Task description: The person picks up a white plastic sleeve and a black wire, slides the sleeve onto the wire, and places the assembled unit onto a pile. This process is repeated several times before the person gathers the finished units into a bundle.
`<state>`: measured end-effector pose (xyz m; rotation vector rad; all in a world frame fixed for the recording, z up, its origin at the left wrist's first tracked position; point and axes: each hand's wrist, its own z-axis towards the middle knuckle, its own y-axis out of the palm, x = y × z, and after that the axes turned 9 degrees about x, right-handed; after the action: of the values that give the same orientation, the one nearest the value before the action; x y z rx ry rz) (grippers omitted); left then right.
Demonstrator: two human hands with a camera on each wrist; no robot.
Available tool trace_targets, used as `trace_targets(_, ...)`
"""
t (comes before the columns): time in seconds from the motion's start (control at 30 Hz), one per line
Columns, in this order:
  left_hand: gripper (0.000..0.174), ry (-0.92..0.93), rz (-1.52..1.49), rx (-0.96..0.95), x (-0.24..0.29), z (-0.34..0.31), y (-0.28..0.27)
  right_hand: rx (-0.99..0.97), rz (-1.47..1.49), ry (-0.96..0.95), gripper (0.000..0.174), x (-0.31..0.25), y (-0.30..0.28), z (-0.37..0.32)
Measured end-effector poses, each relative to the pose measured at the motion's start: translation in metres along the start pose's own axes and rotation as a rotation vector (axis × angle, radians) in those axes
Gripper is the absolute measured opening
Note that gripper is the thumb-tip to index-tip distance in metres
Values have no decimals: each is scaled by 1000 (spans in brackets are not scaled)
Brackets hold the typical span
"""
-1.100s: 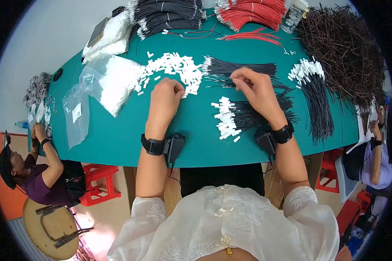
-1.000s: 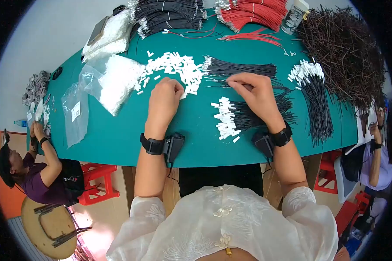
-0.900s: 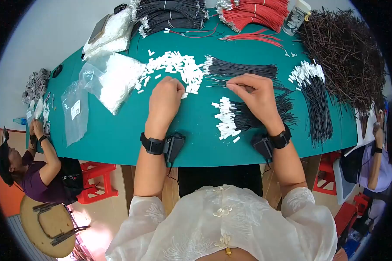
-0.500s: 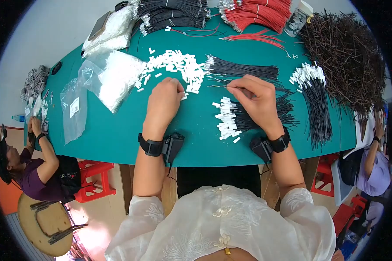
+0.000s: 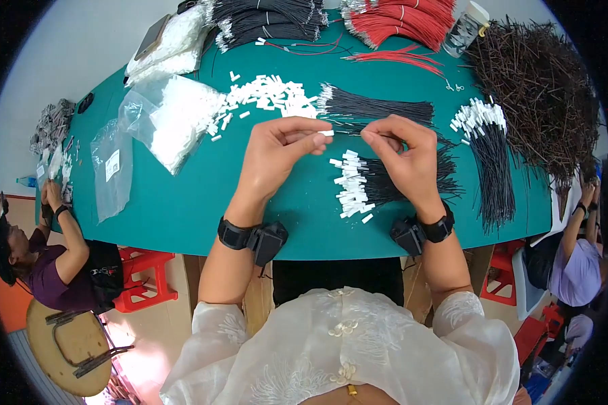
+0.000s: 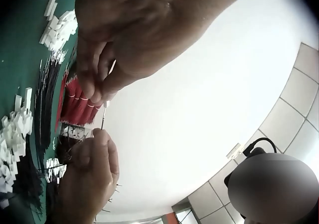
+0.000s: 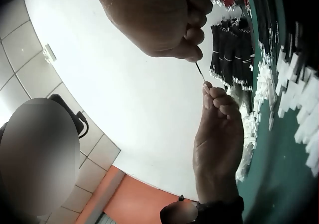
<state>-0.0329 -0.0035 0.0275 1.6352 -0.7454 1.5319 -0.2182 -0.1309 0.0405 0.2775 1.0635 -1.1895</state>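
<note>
My left hand (image 5: 271,154) pinches a small white plastic connector housing (image 5: 327,133) between thumb and forefinger. Facing it, my right hand (image 5: 407,154) pinches a thin black wire (image 7: 200,70) near its end. In the left wrist view the wire's bare metal tip points at the white housing (image 6: 106,104), right at its opening. Below the hands lies a bunch of black wires with white housings (image 5: 351,185) on their ends. Behind them is a bundle of black wires (image 5: 382,108) with bare tips. Loose white housings (image 5: 267,93) are heaped behind my left hand.
A clear bag of white housings (image 5: 179,121) lies at left, near a flat plastic bag (image 5: 113,169). More housed black wires (image 5: 490,162) and a dark tangled heap (image 5: 530,94) are at right. Black bundles (image 5: 267,23), red bundles (image 5: 402,20) and a cup (image 5: 465,30) stand at the back.
My left hand has left the heap of housings and moved right, now with a housing in its fingertips. My right hand took up a black wire and holds it roughly in place.
</note>
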Motion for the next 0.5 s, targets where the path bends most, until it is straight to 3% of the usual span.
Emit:
trace_targets(0.2, 22, -15, -7, -48, -1, -2, 3, -3, 234, 243, 7, 2, 0, -3)
trace_targets(0.5, 22, -17, -10, -43, -5, -1, 3, -50, 124, 229, 9, 3, -1, -3)
